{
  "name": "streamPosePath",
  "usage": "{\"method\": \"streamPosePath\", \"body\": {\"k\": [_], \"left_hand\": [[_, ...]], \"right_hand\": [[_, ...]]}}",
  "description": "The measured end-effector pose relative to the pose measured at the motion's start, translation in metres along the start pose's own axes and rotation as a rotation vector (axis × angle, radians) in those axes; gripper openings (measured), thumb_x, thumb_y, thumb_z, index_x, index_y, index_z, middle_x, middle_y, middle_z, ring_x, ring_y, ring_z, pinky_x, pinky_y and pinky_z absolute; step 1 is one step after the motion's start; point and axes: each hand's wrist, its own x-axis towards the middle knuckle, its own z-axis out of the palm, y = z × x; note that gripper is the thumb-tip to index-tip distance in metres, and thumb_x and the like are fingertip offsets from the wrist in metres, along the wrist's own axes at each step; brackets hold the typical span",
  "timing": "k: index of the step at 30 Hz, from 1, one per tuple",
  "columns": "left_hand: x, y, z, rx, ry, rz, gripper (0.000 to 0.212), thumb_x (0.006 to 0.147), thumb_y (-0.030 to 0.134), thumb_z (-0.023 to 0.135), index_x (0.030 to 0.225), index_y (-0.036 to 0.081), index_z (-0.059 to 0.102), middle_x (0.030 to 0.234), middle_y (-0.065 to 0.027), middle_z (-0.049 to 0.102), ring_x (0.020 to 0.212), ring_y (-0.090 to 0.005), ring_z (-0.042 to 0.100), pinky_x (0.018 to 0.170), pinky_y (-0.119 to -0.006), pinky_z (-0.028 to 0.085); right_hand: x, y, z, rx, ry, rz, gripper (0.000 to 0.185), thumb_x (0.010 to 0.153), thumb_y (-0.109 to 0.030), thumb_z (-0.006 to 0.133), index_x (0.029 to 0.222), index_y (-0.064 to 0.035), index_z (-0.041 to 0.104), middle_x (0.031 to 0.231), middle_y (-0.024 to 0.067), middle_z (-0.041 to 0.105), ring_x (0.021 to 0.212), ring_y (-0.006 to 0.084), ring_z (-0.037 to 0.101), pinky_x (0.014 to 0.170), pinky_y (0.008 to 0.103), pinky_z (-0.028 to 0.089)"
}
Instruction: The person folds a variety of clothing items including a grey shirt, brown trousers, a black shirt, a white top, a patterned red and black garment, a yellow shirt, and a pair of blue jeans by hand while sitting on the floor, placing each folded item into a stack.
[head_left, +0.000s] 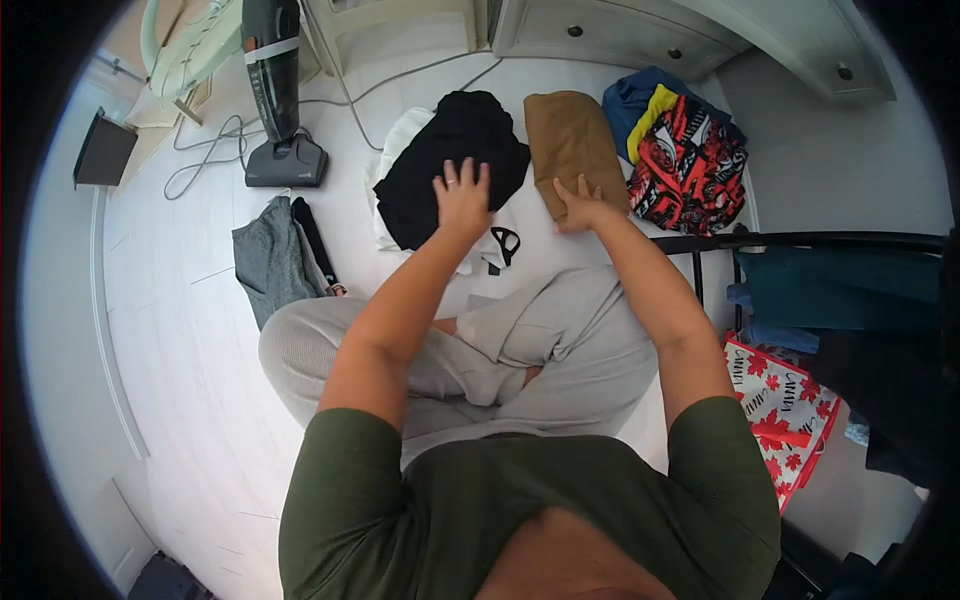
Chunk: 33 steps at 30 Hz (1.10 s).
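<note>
My left hand (463, 201) lies with fingers apart on a crumpled black garment (457, 127) on the floor. White cloth (389, 225) shows from under the black garment, and a black strap (506, 246) sticks out near my legs. To the right of it is a brown garment (574, 139), folded into a neat oblong. My right hand (581, 208) rests on its near end, thumb and fingers spread. Beside that, a red, black and white patterned garment (690, 169) sits with a yellow cloth (651, 116) and a blue garment (637, 94).
Grey folded cloth (274, 251) lies by my left knee. An upright vacuum cleaner (285, 163) stands at the far left, its cord (214, 161) looped on the floor. Drawers (607, 34) are ahead. On the right are a black rail (825, 241) with hanging clothes and a printed bag (780, 412).
</note>
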Motion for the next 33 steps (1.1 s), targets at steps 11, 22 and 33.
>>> {"method": "streamPosePath", "body": {"k": [11, 22, 33], "left_hand": [[0.014, -0.138, -0.076, -1.026, -0.374, -0.295, 0.038, 0.089, 0.027, 0.06, 0.112, -0.003, 0.058, 0.096, -0.0094, 0.065, 0.083, -0.0179, 0.062, 0.076, -0.032, 0.049], [-0.076, -0.033, -0.252, -1.823, -0.306, -0.152, 0.037, 0.087, 0.031, 0.063, 0.107, 0.0, 0.058, 0.093, -0.0073, 0.065, 0.077, -0.0132, 0.063, 0.068, -0.026, 0.053], [-0.097, -0.041, -0.291, -1.915, -0.503, -0.169, 0.038, 0.092, 0.03, 0.055, 0.112, -0.002, 0.056, 0.098, -0.0091, 0.064, 0.083, -0.0167, 0.064, 0.076, -0.028, 0.052]], "right_hand": [[-0.014, -0.045, -0.023, 0.158, 0.277, -0.302, 0.074, 0.068, -0.035, 0.077, 0.128, -0.0029, 0.048, 0.121, 0.0225, 0.054, 0.111, 0.0336, 0.053, 0.094, 0.0434, 0.042], [-0.195, -0.122, -0.055, 0.954, 0.884, -0.692, 0.097, 0.061, -0.038, 0.084, 0.133, -0.0054, 0.028, 0.126, 0.0253, 0.034, 0.106, 0.0312, 0.048, 0.087, 0.0379, 0.044], [-0.229, -0.084, -0.085, 1.165, 0.62, -0.981, 0.026, 0.074, 0.005, 0.067, 0.093, -0.0071, 0.055, 0.091, -0.0003, 0.057, 0.091, 0.0098, 0.055, 0.075, 0.0225, 0.046]]}}
